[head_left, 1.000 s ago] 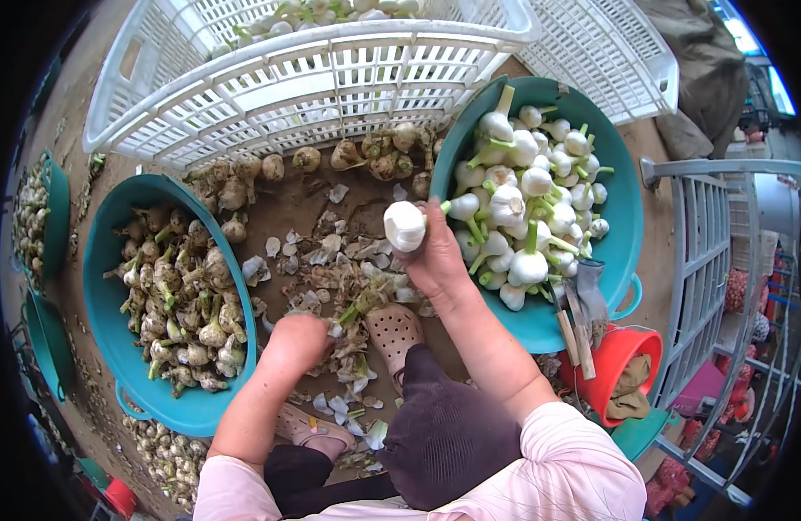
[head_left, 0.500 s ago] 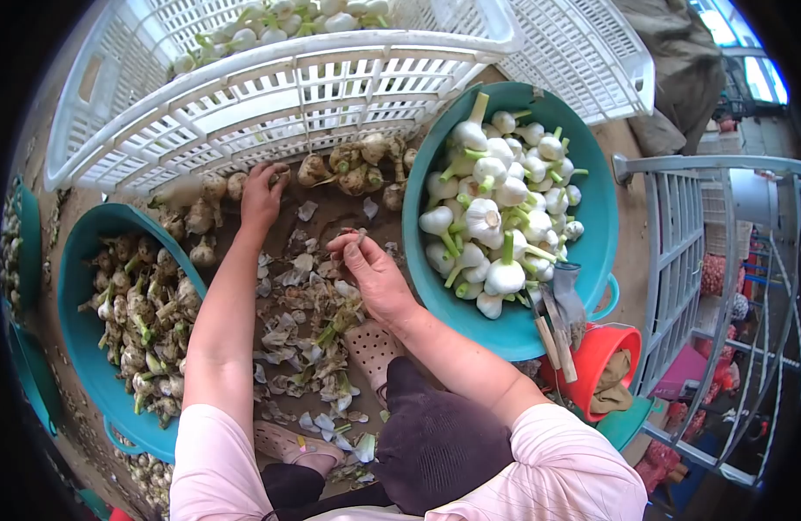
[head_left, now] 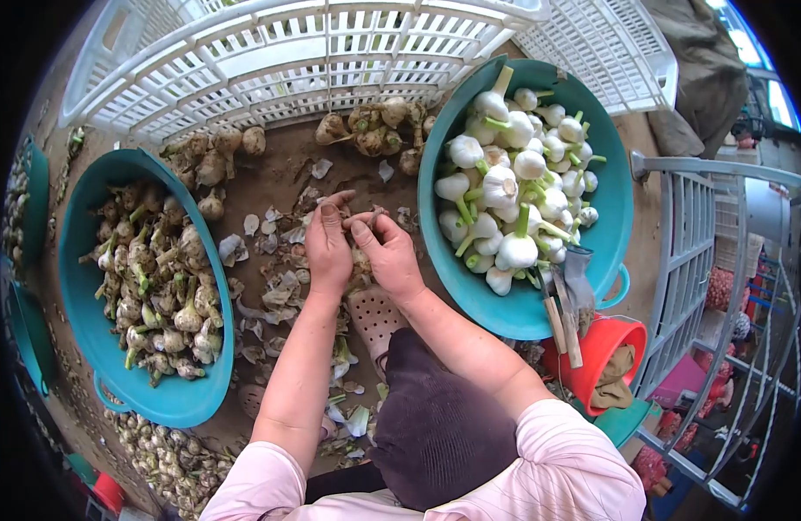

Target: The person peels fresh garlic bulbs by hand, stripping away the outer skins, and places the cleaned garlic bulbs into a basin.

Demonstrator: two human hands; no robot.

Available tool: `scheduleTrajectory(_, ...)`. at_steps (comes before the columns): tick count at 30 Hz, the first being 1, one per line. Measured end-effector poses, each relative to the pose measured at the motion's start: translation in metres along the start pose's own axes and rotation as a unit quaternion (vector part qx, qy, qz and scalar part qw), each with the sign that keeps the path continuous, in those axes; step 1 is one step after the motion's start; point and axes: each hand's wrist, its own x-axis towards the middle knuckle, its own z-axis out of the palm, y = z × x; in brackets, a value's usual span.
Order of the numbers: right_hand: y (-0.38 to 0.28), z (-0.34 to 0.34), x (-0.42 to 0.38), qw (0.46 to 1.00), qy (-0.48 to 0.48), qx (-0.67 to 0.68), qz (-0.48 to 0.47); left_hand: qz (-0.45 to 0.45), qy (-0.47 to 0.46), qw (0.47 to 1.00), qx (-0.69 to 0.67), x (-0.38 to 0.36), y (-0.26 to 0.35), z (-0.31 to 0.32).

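My left hand [head_left: 329, 252] and my right hand [head_left: 389, 258] are close together over the littered floor, fingers curled inward. The fingers hide whatever lies between them; it is too small to name. Below and around them lie loose garlic skins [head_left: 283, 291]. To the right, a teal tub [head_left: 539, 326] holds peeled white garlic bulbs [head_left: 499, 187] with trimmed stems. The teal tub [head_left: 179, 412] on the left is filled with dirty, unpeeled garlic bulbs [head_left: 140, 295]. More unpeeled bulbs [head_left: 370, 126] lie ahead, along the foot of a white crate.
White slatted plastic crates [head_left: 296, 61] stand across the front. Tools with wooden handles [head_left: 559, 326] rest at the right tub's edge, beside a red bucket [head_left: 639, 343] with a cloth in it. A metal rail frame [head_left: 674, 243] stands farther right. Garlic bulbs [head_left: 170, 460] cover the floor at lower left.
My left hand has left the unpeeled bulbs near the crate and come back beside my right hand. The right hand has risen slightly, and the whole view has shifted.
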Motion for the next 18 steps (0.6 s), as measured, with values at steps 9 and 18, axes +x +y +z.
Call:
scheduleTrajectory(9, -0.001, 0.003, -0.003, 0.918, 0.152, 0.358, 0.082, 0.072, 0.101, 0.992, -0.013, -0.03, 0.044, -0.006)
scheduleTrajectory(18, -0.024, -0.005, -0.013, 0.93, -0.117, 0.237, 0.254, 0.328, 0.012, 0.894, 0.305, -0.017, 0.085, -0.037)
